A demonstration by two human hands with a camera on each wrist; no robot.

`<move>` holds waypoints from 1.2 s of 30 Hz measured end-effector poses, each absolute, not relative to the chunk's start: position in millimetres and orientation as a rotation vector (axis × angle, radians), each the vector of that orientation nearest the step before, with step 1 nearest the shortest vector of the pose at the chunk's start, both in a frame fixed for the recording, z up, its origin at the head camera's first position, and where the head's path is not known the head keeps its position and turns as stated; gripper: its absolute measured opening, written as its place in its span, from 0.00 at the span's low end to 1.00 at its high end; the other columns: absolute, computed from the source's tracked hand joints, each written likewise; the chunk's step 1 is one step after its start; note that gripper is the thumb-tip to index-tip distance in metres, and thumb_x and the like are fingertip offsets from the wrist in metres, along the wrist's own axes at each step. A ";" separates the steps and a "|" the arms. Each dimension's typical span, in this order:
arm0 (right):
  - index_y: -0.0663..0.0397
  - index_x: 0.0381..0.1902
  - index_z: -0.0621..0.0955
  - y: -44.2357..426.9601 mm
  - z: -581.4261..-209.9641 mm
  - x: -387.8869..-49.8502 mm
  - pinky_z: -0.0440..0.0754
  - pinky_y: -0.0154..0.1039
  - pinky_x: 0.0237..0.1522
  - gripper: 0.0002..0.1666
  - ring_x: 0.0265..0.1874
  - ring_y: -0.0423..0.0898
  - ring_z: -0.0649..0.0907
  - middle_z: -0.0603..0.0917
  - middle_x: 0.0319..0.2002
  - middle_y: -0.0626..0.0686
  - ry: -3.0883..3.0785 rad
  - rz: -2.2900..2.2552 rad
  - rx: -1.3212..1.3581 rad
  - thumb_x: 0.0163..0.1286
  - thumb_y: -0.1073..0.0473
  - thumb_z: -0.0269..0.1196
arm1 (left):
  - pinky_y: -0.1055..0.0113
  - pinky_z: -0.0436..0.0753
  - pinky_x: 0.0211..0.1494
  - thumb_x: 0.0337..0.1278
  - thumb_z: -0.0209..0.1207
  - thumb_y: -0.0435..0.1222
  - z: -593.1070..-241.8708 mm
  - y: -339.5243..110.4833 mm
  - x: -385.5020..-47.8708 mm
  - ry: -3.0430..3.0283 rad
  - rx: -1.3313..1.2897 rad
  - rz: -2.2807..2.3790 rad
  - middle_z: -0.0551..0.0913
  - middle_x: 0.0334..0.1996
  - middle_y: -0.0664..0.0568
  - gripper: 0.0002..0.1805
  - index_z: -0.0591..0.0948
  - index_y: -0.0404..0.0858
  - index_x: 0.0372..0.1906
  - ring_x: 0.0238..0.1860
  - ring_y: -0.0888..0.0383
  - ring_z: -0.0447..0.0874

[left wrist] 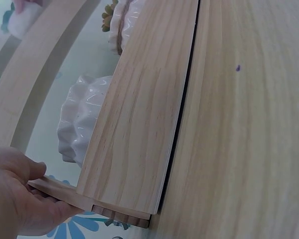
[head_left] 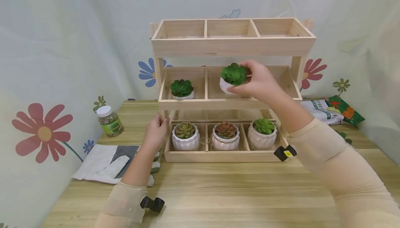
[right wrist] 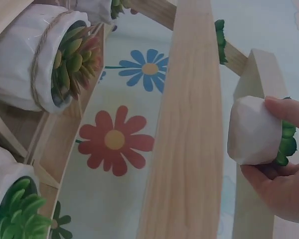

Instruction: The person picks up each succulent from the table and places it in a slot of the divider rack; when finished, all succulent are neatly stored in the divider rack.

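My right hand pinches a small white pot with a green succulent between thumb and fingers. In the head view it is at the middle compartment of the middle tier; whether the pot touches the floor there is hidden. My left hand grips the wooden plant shelf by its lower left side, thumb on one face and fingers behind. Another potted green succulent stands in the middle tier's left compartment. On the bottom tier stand an olive succulent, a reddish succulent and a bright green succulent, each in a white pot.
Left of the shelf are a jar with a white lid and white-and-grey gloves. Packets, one whitish and one green, lie at the right on the wooden table. A flower-printed cloth hangs behind.
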State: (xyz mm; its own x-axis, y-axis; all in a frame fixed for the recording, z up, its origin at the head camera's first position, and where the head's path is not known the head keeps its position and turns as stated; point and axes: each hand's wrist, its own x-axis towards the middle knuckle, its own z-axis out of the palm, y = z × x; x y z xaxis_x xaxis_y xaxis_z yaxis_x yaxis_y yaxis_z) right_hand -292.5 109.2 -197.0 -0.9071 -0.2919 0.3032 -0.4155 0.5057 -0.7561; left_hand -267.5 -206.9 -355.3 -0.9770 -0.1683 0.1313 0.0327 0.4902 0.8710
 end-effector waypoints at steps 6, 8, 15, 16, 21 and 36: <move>0.63 0.59 0.67 97.2 -204.2 -308.6 0.76 0.45 0.48 0.45 0.46 0.52 0.76 0.75 0.49 0.58 -2.694 1.253 0.588 0.45 0.58 0.76 | 0.52 0.75 0.50 0.71 0.45 0.39 -353.9 -206.3 -268.8 -2.541 0.124 -1.491 0.76 0.48 0.37 0.16 0.70 0.33 0.55 0.48 0.45 0.74; 0.63 0.60 0.67 94.7 -208.2 -312.2 0.76 0.45 0.49 0.47 0.47 0.52 0.76 0.75 0.49 0.58 -2.719 1.210 0.587 0.45 0.56 0.77 | 0.52 0.75 0.51 0.71 0.45 0.39 -354.9 -206.3 -268.5 -2.542 0.129 -1.486 0.76 0.48 0.37 0.16 0.70 0.33 0.55 0.49 0.45 0.74; 0.63 0.59 0.68 88.9 -214.0 -317.4 0.74 0.48 0.52 0.47 0.49 0.53 0.75 0.75 0.52 0.59 -2.771 1.068 0.591 0.45 0.53 0.77 | 0.51 0.75 0.51 0.71 0.46 0.40 -356.0 -206.2 -269.1 -2.532 0.129 -1.491 0.76 0.49 0.37 0.16 0.70 0.33 0.54 0.48 0.46 0.73; 0.63 0.59 0.68 88.3 -214.4 -318.0 0.74 0.48 0.52 0.47 0.49 0.54 0.74 0.74 0.52 0.59 -2.776 1.056 0.588 0.45 0.52 0.77 | 0.52 0.75 0.51 0.70 0.46 0.39 -356.2 -206.3 -269.4 -2.528 0.128 -1.496 0.76 0.49 0.37 0.16 0.70 0.33 0.55 0.48 0.46 0.73; 0.63 0.60 0.68 86.5 -216.3 -321.4 0.73 0.49 0.52 0.47 0.51 0.55 0.74 0.74 0.54 0.59 -2.809 1.015 0.574 0.46 0.51 0.76 | 0.52 0.74 0.52 0.70 0.46 0.39 -357.7 -207.8 -270.5 -2.518 0.120 -1.504 0.76 0.49 0.37 0.17 0.70 0.33 0.56 0.50 0.46 0.74; 0.63 0.61 0.67 91.9 -217.8 -319.4 0.72 0.49 0.54 0.46 0.53 0.55 0.73 0.73 0.54 0.61 -2.827 1.114 0.594 0.49 0.55 0.76 | 0.50 0.74 0.54 0.70 0.46 0.39 -359.0 -207.8 -271.9 -2.521 0.132 -1.502 0.75 0.52 0.36 0.18 0.69 0.34 0.58 0.53 0.44 0.73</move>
